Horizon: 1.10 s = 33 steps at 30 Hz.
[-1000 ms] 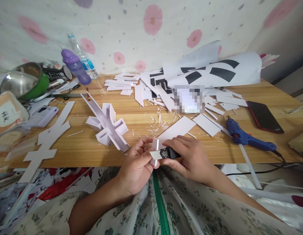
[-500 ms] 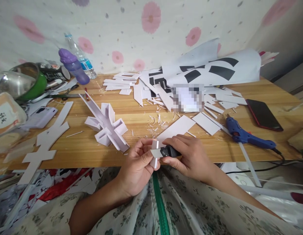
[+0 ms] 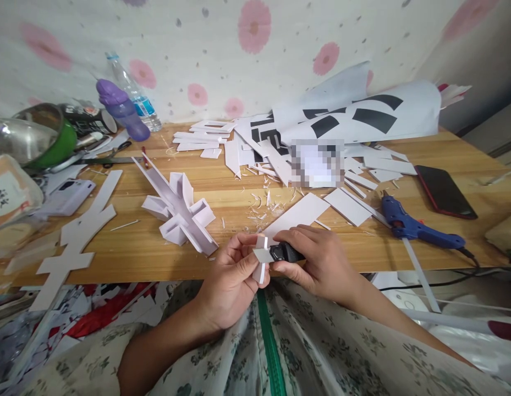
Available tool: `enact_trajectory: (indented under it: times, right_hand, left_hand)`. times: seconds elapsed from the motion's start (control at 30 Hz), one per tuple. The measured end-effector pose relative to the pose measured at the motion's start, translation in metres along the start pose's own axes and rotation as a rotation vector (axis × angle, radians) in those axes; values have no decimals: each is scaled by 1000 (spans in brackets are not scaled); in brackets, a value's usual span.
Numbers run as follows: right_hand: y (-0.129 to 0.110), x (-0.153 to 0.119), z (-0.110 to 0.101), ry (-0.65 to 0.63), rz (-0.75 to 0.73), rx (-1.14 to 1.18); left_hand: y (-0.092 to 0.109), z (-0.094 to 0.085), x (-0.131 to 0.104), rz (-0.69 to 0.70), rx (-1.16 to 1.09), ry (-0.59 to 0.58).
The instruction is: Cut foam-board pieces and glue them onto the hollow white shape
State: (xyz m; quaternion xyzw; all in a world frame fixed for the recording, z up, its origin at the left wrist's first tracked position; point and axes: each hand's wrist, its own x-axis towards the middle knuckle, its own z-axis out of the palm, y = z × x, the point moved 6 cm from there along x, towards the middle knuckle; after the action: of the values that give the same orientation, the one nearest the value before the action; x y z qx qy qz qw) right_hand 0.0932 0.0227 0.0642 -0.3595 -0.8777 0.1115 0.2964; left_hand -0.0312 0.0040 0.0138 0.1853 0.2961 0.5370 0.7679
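Note:
My left hand (image 3: pixel 232 275) pinches a small white foam board strip (image 3: pixel 261 273) upright near the table's front edge. In my right hand (image 3: pixel 319 261) is a black utility knife (image 3: pixel 286 252), its blade lying across the strip beside my left thumb. A long white board piece (image 3: pixel 298 215) lies flat just beyond both hands. Left of them stands a white assembled foam shape with open channels (image 3: pixel 183 212). White shavings (image 3: pixel 265 204) are scattered on the wood behind the hands.
At the right lie a blue glue gun (image 3: pixel 420 228) and a dark phone (image 3: pixel 445 192). White board cutouts (image 3: pixel 80 234), a purple bottle (image 3: pixel 123 110) and a green pot (image 3: pixel 53 146) are at the left. Printed paper sheets (image 3: pixel 358 115) and board scraps (image 3: pixel 205 135) fill the back.
The knife blade has turned slightly over the strip, showing more of its flat face. Both hands keep their holds and have hardly moved. The view has shifted very slightly.

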Motion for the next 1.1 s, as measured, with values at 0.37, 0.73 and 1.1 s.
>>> enact_trajectory:
  times: [0.37, 0.73, 1.1]
  right_hand:
    - [7, 2, 3, 38, 37, -44]
    - [25, 0, -1, 107, 161, 37]
    - [-1, 3, 12, 12, 245, 551]
  left_hand:
    - [-2, -1, 2, -3, -29, -27]
    - [-1, 0, -1, -13, -24, -58]
    - [6, -7, 2, 176, 30, 35]
